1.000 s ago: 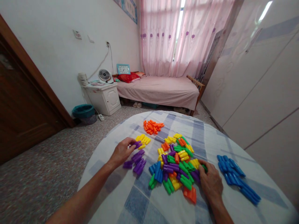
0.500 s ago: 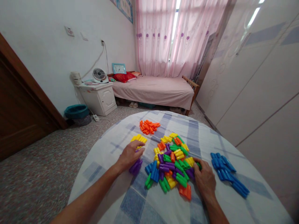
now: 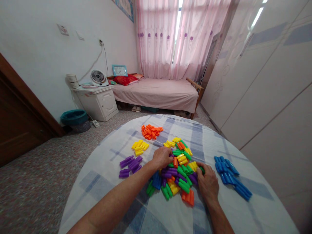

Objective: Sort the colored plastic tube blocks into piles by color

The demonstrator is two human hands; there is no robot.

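Note:
A mixed heap of coloured plastic pegs (image 3: pixel 179 170) lies in the middle of a round table under a blue-checked white cloth (image 3: pixel 114 169). My left hand (image 3: pixel 161 157) rests on the heap's left edge, fingers curled over pegs; whether it holds one is hidden. My right hand (image 3: pixel 207 182) lies on the heap's right side, fingers bent around green and purple pegs. Sorted groups surround the heap: purple pegs (image 3: pixel 129 164) at left, yellow pegs (image 3: pixel 139 147) beyond them, orange pegs (image 3: pixel 151 131) at the far side, blue pegs (image 3: pixel 229 175) at right.
Beyond the table are a pink bed (image 3: pixel 158 92), a white bedside cabinet (image 3: pixel 97 102) with a small fan, a teal bin (image 3: pixel 74 117) on the speckled floor, a brown door at left and white wardrobes (image 3: pixel 268 81) at right.
My left hand left the purple group and moved right onto the mixed heap. The right hand stayed on the heap's right side. The camera view shifted slightly.

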